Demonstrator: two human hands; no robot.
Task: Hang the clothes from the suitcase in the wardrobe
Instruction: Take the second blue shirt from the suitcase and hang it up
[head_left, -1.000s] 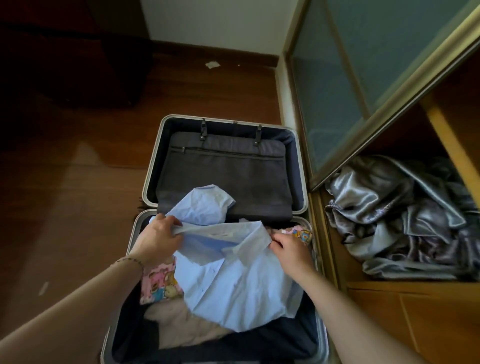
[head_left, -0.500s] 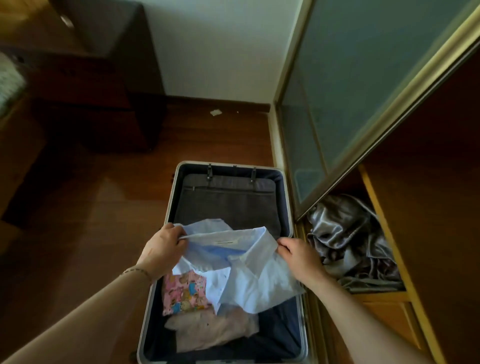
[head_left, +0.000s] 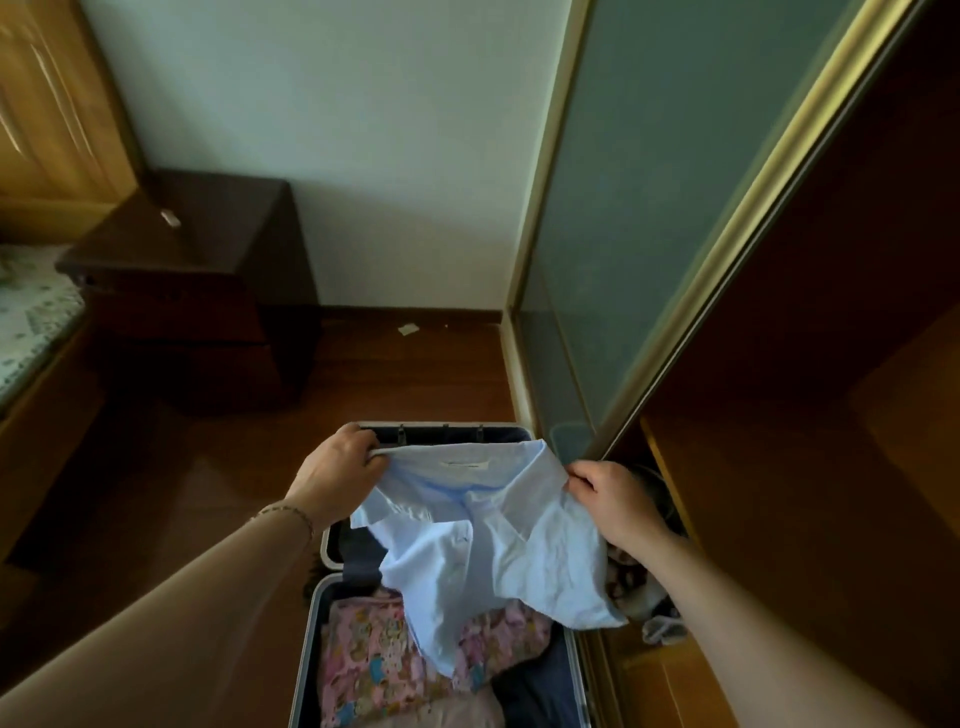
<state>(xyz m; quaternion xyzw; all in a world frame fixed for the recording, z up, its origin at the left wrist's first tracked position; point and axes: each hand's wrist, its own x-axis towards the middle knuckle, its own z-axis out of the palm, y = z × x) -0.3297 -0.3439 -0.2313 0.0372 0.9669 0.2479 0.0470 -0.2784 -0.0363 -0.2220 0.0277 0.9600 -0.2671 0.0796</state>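
Observation:
A light blue shirt hangs in the air above the open suitcase on the floor. My left hand pinches its collar at the left end and my right hand pinches the collar at the right end. The shirt body droops down over the case. Under it lies a pink patterned garment on top of a beige one. The wardrobe stands open at the right, its inside dark brown wood.
A frosted sliding wardrobe door stands beside the opening. Grey satin cloth lies on the wardrobe's floor, mostly hidden by my right arm. A dark nightstand and a bed edge are at the left. Wooden floor surrounds the case.
Both hands have lifted the blue shirt up out of the suitcase, uncovering the pink garment. My view has risen and tilted up toward the wall and wardrobe.

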